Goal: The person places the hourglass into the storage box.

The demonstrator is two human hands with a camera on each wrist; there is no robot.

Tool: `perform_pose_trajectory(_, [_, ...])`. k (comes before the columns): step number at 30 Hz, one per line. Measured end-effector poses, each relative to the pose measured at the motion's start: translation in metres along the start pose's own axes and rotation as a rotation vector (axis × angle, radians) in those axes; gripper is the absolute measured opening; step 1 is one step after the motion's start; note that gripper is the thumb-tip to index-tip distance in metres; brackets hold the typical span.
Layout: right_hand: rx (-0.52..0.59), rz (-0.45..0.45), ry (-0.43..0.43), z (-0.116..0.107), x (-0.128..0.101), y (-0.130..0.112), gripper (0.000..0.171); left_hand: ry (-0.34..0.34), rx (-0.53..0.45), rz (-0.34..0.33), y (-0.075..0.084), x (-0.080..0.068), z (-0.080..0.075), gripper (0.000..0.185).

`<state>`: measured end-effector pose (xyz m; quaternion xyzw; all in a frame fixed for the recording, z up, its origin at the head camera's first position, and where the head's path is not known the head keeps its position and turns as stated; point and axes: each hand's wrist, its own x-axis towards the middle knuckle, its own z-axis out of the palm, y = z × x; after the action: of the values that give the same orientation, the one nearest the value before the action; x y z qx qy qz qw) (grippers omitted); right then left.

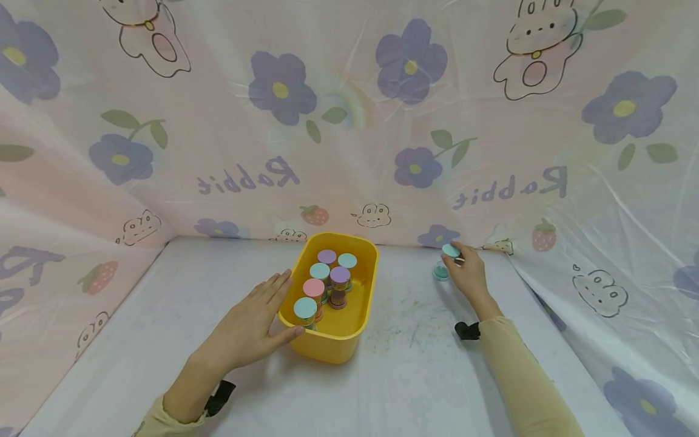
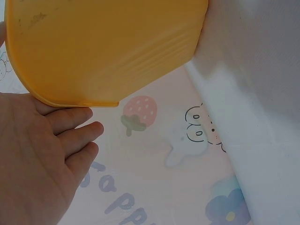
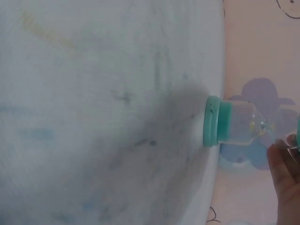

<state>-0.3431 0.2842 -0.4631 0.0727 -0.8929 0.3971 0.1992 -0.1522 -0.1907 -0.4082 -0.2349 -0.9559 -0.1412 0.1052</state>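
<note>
At the back right of the table, my right hand [image 1: 466,273] pinches the upper end of a sand timer [image 1: 440,272] with teal caps. In the right wrist view the sand timer [image 3: 241,122] has a clear, narrow-waisted body, and its teal base is right at the tabletop. My left hand [image 1: 243,328] lies with straight fingers along the left rim of a yellow bin [image 1: 327,349], thumb at its near corner. Inside the bin stand several sand timers with teal, purple and pink caps, among them a purple-capped one [image 1: 340,276].
The white table [image 1: 404,376] has faint smudges between the bin and my right arm. A patterned curtain [image 1: 349,139] with flowers and rabbits hangs behind the table and along both sides. Black straps [image 1: 468,331] show at both wrists.
</note>
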Motion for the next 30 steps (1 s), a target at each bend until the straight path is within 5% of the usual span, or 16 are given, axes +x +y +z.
perform_pose_trajectory(30, [0.081, -0.158, 0.030, 0.012, -0.023, -0.029, 0.048, 0.006, 0.005, 0.014, 0.000, 0.000, 0.000, 0.096])
